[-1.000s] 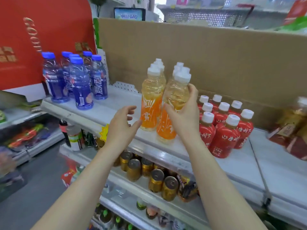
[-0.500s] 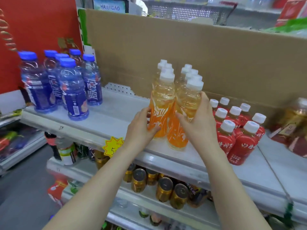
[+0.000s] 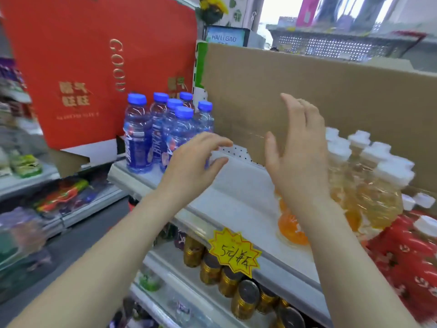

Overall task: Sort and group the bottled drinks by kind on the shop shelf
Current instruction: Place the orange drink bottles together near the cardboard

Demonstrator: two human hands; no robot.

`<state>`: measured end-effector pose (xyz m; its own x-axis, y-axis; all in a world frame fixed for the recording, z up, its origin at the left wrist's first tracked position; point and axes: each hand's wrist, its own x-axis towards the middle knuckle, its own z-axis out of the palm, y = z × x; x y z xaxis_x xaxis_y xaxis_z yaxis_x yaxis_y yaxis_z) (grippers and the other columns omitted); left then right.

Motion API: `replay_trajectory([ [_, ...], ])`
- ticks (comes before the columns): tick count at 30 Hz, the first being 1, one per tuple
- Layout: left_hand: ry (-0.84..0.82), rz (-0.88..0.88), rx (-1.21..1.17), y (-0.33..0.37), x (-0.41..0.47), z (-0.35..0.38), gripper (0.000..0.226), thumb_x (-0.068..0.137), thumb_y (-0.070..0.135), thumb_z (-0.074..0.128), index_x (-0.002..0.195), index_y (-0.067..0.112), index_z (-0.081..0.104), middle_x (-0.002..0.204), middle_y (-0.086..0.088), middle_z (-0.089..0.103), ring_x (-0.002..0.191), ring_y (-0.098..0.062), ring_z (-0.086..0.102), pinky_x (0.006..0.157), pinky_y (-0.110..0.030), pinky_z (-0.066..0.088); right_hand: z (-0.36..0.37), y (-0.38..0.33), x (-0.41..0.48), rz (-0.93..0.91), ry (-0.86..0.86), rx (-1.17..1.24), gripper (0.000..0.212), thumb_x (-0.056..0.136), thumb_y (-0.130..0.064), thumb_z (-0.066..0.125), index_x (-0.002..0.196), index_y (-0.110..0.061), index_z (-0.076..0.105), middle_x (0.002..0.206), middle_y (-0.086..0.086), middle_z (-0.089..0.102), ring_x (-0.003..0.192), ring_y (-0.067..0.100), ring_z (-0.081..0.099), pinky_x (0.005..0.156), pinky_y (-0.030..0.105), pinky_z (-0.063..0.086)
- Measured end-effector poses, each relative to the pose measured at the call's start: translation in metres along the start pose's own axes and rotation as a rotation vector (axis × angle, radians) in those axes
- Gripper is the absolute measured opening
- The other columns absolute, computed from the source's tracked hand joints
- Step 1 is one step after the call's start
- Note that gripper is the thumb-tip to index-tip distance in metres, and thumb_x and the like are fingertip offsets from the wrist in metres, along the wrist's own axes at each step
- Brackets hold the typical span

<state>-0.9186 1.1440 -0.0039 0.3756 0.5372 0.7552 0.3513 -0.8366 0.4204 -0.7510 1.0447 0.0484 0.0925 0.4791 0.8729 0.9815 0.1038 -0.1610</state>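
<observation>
Several blue-capped bottles with blue labels stand grouped at the left end of the white shelf. A cluster of orange drink bottles with white caps stands to the right, and red-labelled bottles with white caps sit at the far right. My left hand hovers with loosely spread fingers just in front of the blue bottles and holds nothing. My right hand is raised with straight fingers left of the orange bottles, hiding part of them, and is empty.
A brown cardboard sheet backs the shelf and a red carton stands behind the blue bottles. A yellow star price tag hangs on the shelf edge. Gold-topped cans fill the shelf below.
Both hands have let go of the orange bottles and moved left toward the blue ones. The view has swung left, so the orange group now sits at the right.
</observation>
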Motion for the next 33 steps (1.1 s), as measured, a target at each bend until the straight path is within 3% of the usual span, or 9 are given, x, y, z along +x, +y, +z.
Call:
replay_trajectory([
  [3,0.109,0.073,0.072,-0.042,0.027,-0.046,0.026,0.090,0.017,0.063,0.116,0.022,0.068,0.116,0.007,0.065,0.103,-0.011,0.062,0.090,-0.036,0.051,0.053,-0.003,0.028,0.079,-0.093,0.055,0.053,0.092,-0.012,0.059,0.144,-0.012,0.048,0.138,0.012,0.052,0.127,0.029,0.051,0.105,0.035,0.039],
  [6,0.113,0.075,0.119,-0.092,0.059,-0.082,0.027,0.090,0.016,0.064,0.116,0.021,0.068,0.115,0.005,0.065,0.102,-0.013,0.062,0.091,-0.038,0.051,0.103,-0.007,0.056,0.225,-0.137,0.102,0.046,0.094,-0.015,0.061,0.140,-0.016,0.054,0.129,0.009,0.059,0.116,0.026,0.059,0.099,0.039,0.047],
  [10,-0.004,0.054,0.088,-0.135,0.089,-0.096,0.027,0.091,0.021,0.063,0.117,0.022,0.067,0.113,0.004,0.065,0.093,-0.013,0.063,0.088,-0.041,0.052,0.159,-0.018,0.095,0.373,-0.326,0.106,0.045,0.097,-0.023,0.061,0.141,-0.019,0.055,0.128,0.010,0.063,0.118,0.028,0.060,0.104,0.043,0.045],
  [15,-0.214,0.008,-0.138,-0.134,0.088,-0.072,0.054,0.085,0.059,0.049,0.126,0.027,0.062,0.121,0.007,0.064,0.102,-0.010,0.064,0.094,-0.039,0.051,0.207,-0.030,0.118,0.467,-0.529,0.088,0.055,0.094,-0.021,0.065,0.145,-0.023,0.047,0.137,0.008,0.061,0.120,0.031,0.058,0.100,0.040,0.047],
  [17,-0.312,-0.013,-0.147,-0.130,0.080,-0.063,0.063,0.078,0.066,0.056,0.134,0.036,0.053,0.121,0.014,0.062,0.098,-0.007,0.062,0.095,-0.034,0.048,0.212,-0.025,0.119,0.463,-0.533,0.063,0.053,0.091,-0.015,0.063,0.141,-0.026,0.049,0.133,0.007,0.061,0.109,0.032,0.060,0.093,0.036,0.048],
  [19,-0.353,-0.033,-0.135,-0.127,0.075,-0.056,0.067,0.076,0.054,0.071,0.136,0.043,0.043,0.114,0.021,0.059,0.091,-0.007,0.058,0.089,-0.030,0.044,0.213,-0.018,0.120,0.466,-0.494,0.079,0.047,0.089,-0.017,0.066,0.134,-0.027,0.053,0.126,0.003,0.062,0.094,0.029,0.059,0.087,0.036,0.051],
  [22,-0.268,-0.022,-0.146,-0.129,0.072,-0.052,0.067,0.076,0.036,0.078,0.132,0.044,0.042,0.110,0.023,0.060,0.094,-0.006,0.055,0.086,-0.033,0.045,0.218,-0.008,0.120,0.461,-0.430,0.054,0.047,0.088,-0.026,0.073,0.132,-0.025,0.055,0.118,-0.001,0.062,0.098,0.027,0.058,0.093,0.040,0.050],
  [27,-0.092,-0.113,-0.245,-0.140,0.052,-0.065,0.067,0.070,0.040,0.075,0.131,0.044,0.049,0.114,0.020,0.067,0.095,-0.013,0.067,0.087,-0.041,0.055,0.238,0.011,0.119,0.441,-0.388,0.068,0.049,0.091,-0.027,0.071,0.135,-0.022,0.049,0.125,0.008,0.059,0.112,0.031,0.057,0.086,0.034,0.038],
  [33,0.081,-0.227,-0.272,-0.152,0.037,-0.075,0.071,0.069,0.016,0.087,0.125,0.040,0.050,0.111,0.040,0.061,0.097,0.010,0.064,0.085,-0.007,0.046,0.259,0.013,0.120,0.389,-0.347,0.166,0.044,0.093,-0.030,0.069,0.132,-0.023,0.050,0.125,0.002,0.063,0.108,0.027,0.059,0.080,0.031,0.034],
])
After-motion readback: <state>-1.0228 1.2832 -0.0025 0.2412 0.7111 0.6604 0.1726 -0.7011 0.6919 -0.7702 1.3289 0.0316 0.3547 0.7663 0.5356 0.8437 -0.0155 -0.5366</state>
